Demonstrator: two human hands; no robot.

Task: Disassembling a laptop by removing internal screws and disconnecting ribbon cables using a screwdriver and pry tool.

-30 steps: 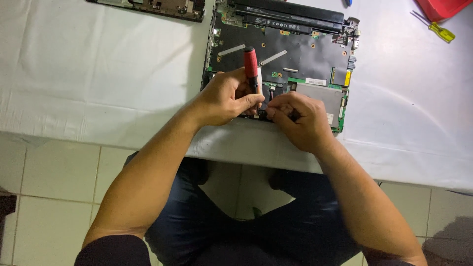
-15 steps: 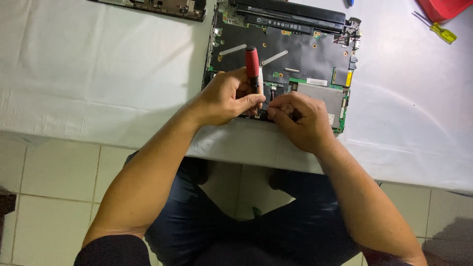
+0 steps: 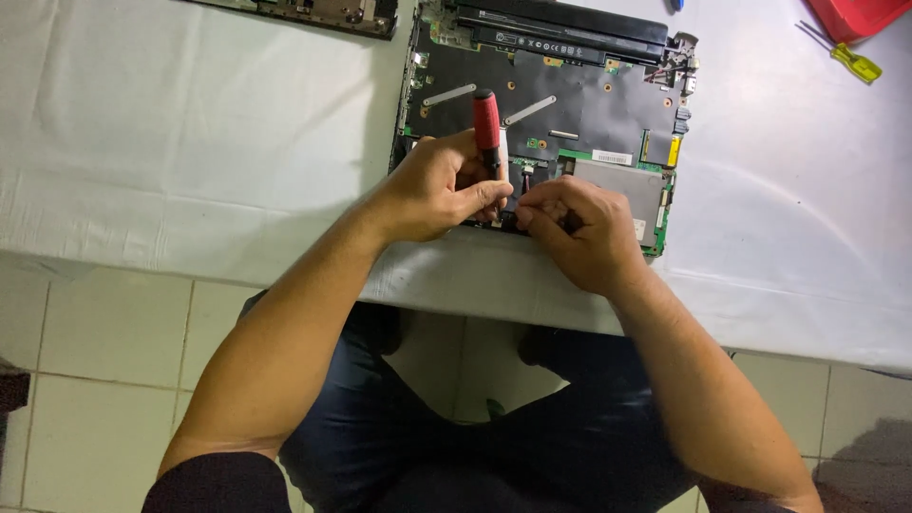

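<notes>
An opened laptop base (image 3: 570, 104) with its dark board and green circuit parts lies on the white-covered table (image 3: 190, 152). My left hand (image 3: 432, 185) grips a red-handled screwdriver (image 3: 487, 123), held upright with its tip at the board's near edge. My right hand (image 3: 579, 233) rests beside it on the near edge, fingertips pinched at a small dark part next to the screwdriver tip. What the fingers pinch is mostly hidden.
A second circuit board or panel (image 3: 323, 11) lies at the table's far edge. A yellow-handled screwdriver (image 3: 850, 59) and a red object (image 3: 869, 14) sit at the far right. Tiled floor (image 3: 85, 380) and my legs show below the table's edge.
</notes>
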